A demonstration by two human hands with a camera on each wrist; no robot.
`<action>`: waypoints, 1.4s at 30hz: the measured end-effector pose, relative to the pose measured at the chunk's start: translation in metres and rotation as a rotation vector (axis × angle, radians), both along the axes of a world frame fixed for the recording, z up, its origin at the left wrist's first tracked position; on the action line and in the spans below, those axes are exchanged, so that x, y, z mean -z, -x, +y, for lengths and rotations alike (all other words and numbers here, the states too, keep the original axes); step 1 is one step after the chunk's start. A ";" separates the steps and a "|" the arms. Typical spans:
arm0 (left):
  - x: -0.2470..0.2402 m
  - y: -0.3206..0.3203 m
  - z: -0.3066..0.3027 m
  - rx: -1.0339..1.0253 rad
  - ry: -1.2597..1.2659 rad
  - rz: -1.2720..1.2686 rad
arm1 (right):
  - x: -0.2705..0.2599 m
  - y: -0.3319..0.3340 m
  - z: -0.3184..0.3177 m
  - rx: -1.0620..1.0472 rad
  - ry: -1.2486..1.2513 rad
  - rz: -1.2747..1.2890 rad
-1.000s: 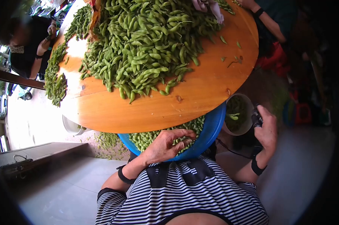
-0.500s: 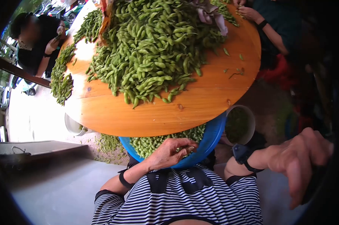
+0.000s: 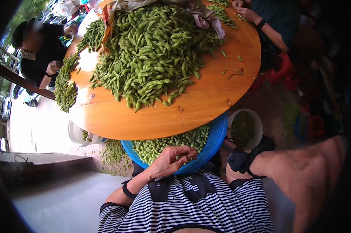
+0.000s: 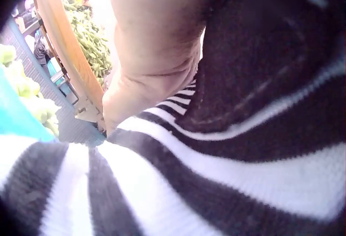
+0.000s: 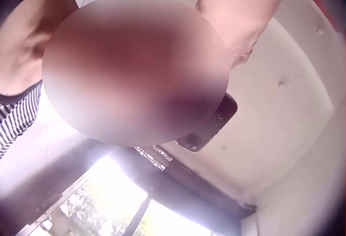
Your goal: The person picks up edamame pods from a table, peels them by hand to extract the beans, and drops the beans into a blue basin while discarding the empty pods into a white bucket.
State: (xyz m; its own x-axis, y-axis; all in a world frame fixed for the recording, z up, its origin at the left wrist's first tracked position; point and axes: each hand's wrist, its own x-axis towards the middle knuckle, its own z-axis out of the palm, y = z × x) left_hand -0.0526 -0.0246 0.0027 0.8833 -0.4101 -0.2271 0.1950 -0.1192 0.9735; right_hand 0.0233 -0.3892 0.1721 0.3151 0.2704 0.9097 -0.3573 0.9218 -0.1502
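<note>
In the head view my left hand (image 3: 169, 160) hovers at the near side of a blue basin (image 3: 220, 136) of shelled green beans (image 3: 154, 149). Its fingers hang loosely curled, with nothing plainly held. My right hand (image 3: 311, 171) is raised large and blurred at the right edge, its fingertips out of frame. The right wrist view has a dark phone (image 5: 216, 125) in the air beside my right hand (image 5: 238, 20), held by it; a blurred oval hides most of the grip. Only skin of the left hand (image 4: 151, 47) and striped cloth fill the left wrist view.
A heap of green pods (image 3: 152, 54) covers much of the round wooden table (image 3: 160, 124). White buckets stand at left (image 3: 75, 134) and right (image 3: 258, 128). Pods lie on the floor (image 3: 114, 155). Two people sit beyond, at left (image 3: 39, 50) and right (image 3: 276, 35).
My right hand, with a dark object in it earlier, has risen from beside the right bucket toward the right edge. My left hand has stayed near the basin's rim. The view has shifted a little.
</note>
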 end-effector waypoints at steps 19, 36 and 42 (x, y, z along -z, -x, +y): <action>-0.003 0.006 -0.009 -0.017 0.007 0.069 | 0.011 -0.003 0.070 -0.049 -0.096 0.046; -0.020 -0.011 0.020 -0.164 0.098 0.021 | 0.019 -0.007 0.086 -0.067 -0.110 0.112; -0.028 -0.057 0.060 -0.295 -0.339 -0.398 | 0.016 -0.009 0.112 -0.070 -0.101 0.128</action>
State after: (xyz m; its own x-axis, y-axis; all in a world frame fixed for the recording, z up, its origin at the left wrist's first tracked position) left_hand 0.0049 0.0357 0.0304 0.9928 -0.0973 0.0696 -0.1051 -0.4323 0.8956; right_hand 0.0325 -0.2776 0.1564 0.4134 0.2046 0.8872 -0.4313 0.9022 -0.0071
